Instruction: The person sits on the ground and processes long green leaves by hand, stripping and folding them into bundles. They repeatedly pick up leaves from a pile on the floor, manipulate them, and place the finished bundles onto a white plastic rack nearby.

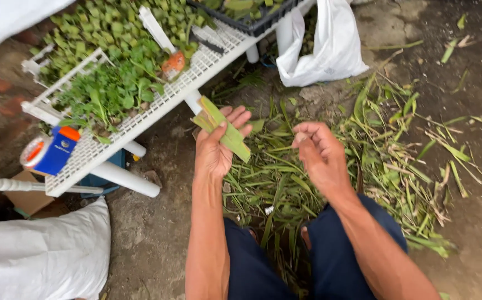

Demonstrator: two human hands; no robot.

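Folded leaf strip (pixel 221 129): green, flat, several layers stacked, lying slantwise across the palm and fingers of the left hand (pixel 217 145), thumb pressed over it so the folds stay shut. Held raised in front of the knees, just below the edge of the rack.

Right hand (pixel 320 153): beside the strip, apart from it, fingers curled loosely inward; holding nothing that can be seen.

Leaf trimmings (pixel 374 161): heap of green and drying strips on the dirt ground under both hands and between the feet, likely fallen where cut.

White slatted rack (pixel 141 119): at left, on white tube legs, carrying small folded green pieces and leafy sprigs.

Tape dispenser (pixel 49 151): blue and orange, on the rack's near corner.

White plastic bag (pixel 324 47): hanging at the rack's far end.
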